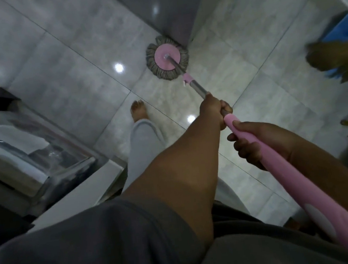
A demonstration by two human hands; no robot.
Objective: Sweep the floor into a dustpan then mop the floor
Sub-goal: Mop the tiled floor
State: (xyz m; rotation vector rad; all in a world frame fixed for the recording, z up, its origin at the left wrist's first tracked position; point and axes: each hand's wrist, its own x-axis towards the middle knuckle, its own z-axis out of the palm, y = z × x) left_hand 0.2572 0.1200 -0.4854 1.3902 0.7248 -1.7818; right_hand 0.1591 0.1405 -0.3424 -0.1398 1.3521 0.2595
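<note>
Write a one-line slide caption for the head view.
Left hand and right hand grip a pink mop, its head at a wall corner.

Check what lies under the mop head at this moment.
The mop head sits flat on the pale tiled floor, grey strands spread round its pink disc. The tile directly beneath is covered, so any dirt or wet there cannot be seen.

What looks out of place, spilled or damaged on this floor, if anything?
Nothing stands out. The mop has its head flat on the tiled floor, against the grey wall corner. The broom lies over the blue dustpan at the right edge, blurred. No spill or breakage shows.
</note>
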